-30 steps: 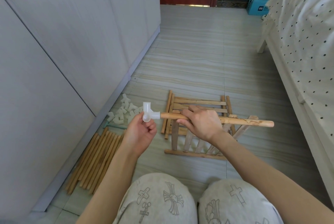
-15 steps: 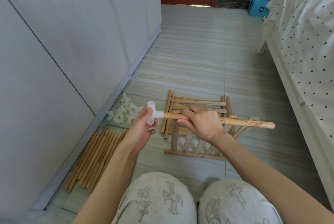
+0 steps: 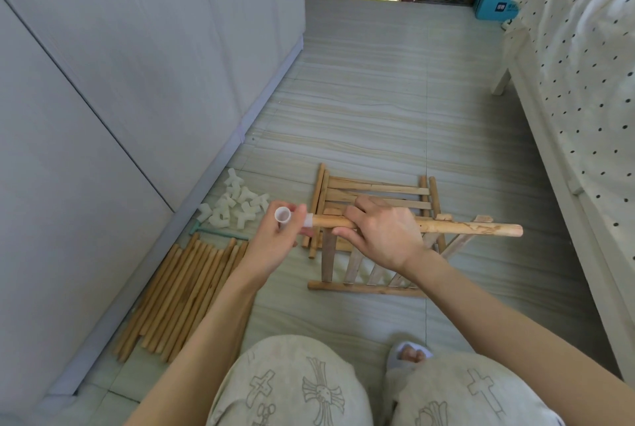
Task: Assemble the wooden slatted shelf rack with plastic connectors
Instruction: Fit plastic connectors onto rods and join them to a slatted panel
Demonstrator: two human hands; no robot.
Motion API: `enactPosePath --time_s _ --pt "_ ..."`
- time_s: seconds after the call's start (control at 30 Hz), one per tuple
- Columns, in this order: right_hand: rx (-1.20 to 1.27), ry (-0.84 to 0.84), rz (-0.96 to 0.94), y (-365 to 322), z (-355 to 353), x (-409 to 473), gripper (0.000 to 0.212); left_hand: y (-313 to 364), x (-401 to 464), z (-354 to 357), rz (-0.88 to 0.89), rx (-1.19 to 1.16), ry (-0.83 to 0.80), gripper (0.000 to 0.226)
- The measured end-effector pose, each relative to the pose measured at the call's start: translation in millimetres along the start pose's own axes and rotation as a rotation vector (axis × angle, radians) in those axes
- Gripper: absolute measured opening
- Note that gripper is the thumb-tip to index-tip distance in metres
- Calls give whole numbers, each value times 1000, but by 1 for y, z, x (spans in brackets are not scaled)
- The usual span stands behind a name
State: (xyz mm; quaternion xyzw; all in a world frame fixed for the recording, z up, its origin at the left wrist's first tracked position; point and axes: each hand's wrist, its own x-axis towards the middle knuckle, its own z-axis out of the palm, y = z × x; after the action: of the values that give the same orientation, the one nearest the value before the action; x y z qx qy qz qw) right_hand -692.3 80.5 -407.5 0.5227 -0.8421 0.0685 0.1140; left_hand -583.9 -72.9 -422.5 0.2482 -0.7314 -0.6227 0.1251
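Note:
My right hand [image 3: 381,235] grips a wooden dowel [image 3: 474,228] held level above the floor, its free end pointing right. A white plastic connector [image 3: 284,216] sits on the dowel's left end, and my left hand [image 3: 275,240] holds that connector with its fingers curled round it. One open socket of the connector faces up toward me. Below the dowel, slatted wooden panels [image 3: 374,192] lie stacked flat on the floor.
A pile of white connectors [image 3: 233,205] lies near the cabinet base [image 3: 220,164]. A bundle of loose dowels [image 3: 178,295] lies along the cabinet at left, with a green tool [image 3: 220,234] at its top. A bed [image 3: 584,82] borders the right. My knees [image 3: 309,388] fill the bottom.
My left hand has closed further round the connector and turned it on the dowel's end, so an open socket now faces up. The dowel and right hand stayed in place.

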Motion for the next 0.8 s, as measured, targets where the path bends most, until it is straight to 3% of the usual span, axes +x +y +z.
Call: enactPosePath --time_s 0.1,0.2,0.3,0.5,0.73,0.8 --pt "-33 -27 -67 3 2 6 33 5 13 5 -115 -144 89 27" --pt "-88 -105 -216 13 5 16 38 9 19 15 -208 -305 129 20" --pt "-46 -138 -278 20 7 21 43 8 24 18 -225 -313 166 22" --pt "43 -164 -218 23 11 21 50 8 31 22 -233 -274 156 24" --pt "-44 -156 -180 15 4 14 51 -7 24 21 -77 -177 76 9" --pt "-45 -169 -180 15 3 13 50 -9 22 20 -16 -125 52 17"
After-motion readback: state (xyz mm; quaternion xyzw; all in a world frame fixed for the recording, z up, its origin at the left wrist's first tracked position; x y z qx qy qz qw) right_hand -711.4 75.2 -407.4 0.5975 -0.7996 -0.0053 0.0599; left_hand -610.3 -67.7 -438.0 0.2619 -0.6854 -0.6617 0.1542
